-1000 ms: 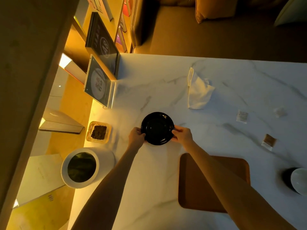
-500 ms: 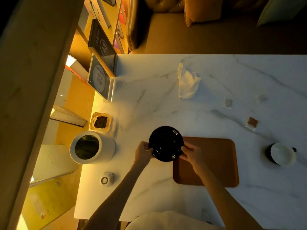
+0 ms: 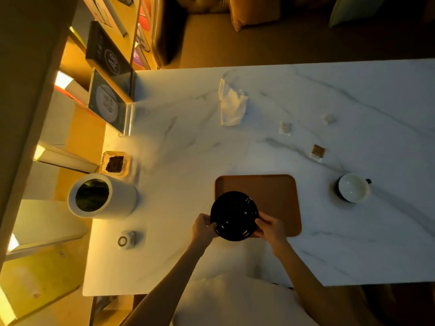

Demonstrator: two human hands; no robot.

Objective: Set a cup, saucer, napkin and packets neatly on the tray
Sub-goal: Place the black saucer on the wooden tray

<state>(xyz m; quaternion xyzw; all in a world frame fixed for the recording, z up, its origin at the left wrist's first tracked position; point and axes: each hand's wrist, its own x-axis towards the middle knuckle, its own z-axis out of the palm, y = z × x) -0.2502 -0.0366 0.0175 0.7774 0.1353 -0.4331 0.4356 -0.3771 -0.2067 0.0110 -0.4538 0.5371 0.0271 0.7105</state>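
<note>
Lying beyond the fingers on the marble table (image 3: pixel 188 147): brown tray (image 3: pixel 277 196), long axis running left-right. Overlapping its near-left corner, having travelled from bare marble a second ago: black saucer (image 3: pixel 234 216), face up. Clamping opposite rims: left hand (image 3: pixel 203 228), right hand (image 3: pixel 270 228). Waiting farther right: cup (image 3: pixel 353 188), napkin (image 3: pixel 231 107), packets (image 3: pixel 317 152).

Single head-worn wide-angle view, looking steeply down and forward from above the near edge of the marble bench (image 3: pixel 353 243). The brown tray (image 3: pixel 277 196) sits just below frame centre, at arm's reach; shelving (image 3: pixel 106 67) lies left of it, a sofa (image 3: pixel 259 38) beyond it.
</note>
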